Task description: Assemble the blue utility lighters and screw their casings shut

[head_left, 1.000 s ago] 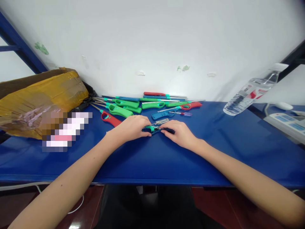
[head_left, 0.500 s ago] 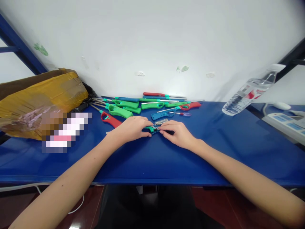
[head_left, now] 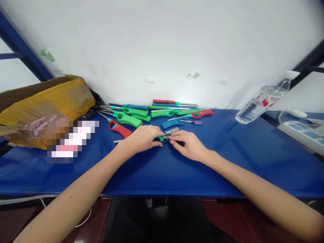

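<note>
My left hand (head_left: 143, 139) is closed on an opened gas lighter (head_left: 161, 138), its blue casing and green inner part showing between the fingers. A metal tube end (head_left: 117, 141) pokes out left of that hand. At the lighter's right end, my right hand (head_left: 189, 144) pinches with thumb and fingertips; the small part there is mostly hidden. Just beyond the fingers lies a clear fuel tank (head_left: 172, 131). Behind it rest a blue lighter casing (head_left: 174, 123) and a small screwdriver (head_left: 197, 122).
Several green, red and blue gas lighters (head_left: 129, 119) lie along the wall. A taped cardboard box (head_left: 48, 111) stands at the left. On the right are a tilted water bottle (head_left: 263, 99) and a white power strip (head_left: 301, 130), all on the blue table (head_left: 157, 175).
The view has shifted slightly. Both hands stay at the lighter, with the right fingertips still pinched at its right end.
</note>
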Motion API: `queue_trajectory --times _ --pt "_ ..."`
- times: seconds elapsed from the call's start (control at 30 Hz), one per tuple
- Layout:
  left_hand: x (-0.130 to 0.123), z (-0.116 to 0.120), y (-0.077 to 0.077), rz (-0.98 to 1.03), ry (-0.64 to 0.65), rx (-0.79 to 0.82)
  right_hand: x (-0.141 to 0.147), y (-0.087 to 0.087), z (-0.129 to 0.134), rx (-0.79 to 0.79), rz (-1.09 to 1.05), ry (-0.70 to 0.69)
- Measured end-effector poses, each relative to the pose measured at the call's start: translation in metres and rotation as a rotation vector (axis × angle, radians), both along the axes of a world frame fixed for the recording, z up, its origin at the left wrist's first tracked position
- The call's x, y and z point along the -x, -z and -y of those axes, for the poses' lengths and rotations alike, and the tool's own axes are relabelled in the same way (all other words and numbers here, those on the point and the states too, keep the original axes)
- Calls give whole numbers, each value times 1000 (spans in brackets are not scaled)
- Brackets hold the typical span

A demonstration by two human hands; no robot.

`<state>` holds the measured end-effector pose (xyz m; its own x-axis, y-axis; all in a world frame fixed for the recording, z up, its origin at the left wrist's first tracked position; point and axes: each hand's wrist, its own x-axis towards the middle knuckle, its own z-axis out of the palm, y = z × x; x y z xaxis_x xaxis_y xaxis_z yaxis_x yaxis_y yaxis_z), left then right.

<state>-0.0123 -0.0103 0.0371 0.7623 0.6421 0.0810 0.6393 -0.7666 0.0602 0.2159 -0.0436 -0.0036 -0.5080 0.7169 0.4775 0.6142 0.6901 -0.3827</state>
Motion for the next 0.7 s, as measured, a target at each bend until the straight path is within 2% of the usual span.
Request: queue_trajectory --times 0.47,0.7 --pt "-3 4 -1 10 -72 3 0 -9 4 60 41 28" --pt "-7 3 4 28 -87 -13 1 -9 2 89 34 142"
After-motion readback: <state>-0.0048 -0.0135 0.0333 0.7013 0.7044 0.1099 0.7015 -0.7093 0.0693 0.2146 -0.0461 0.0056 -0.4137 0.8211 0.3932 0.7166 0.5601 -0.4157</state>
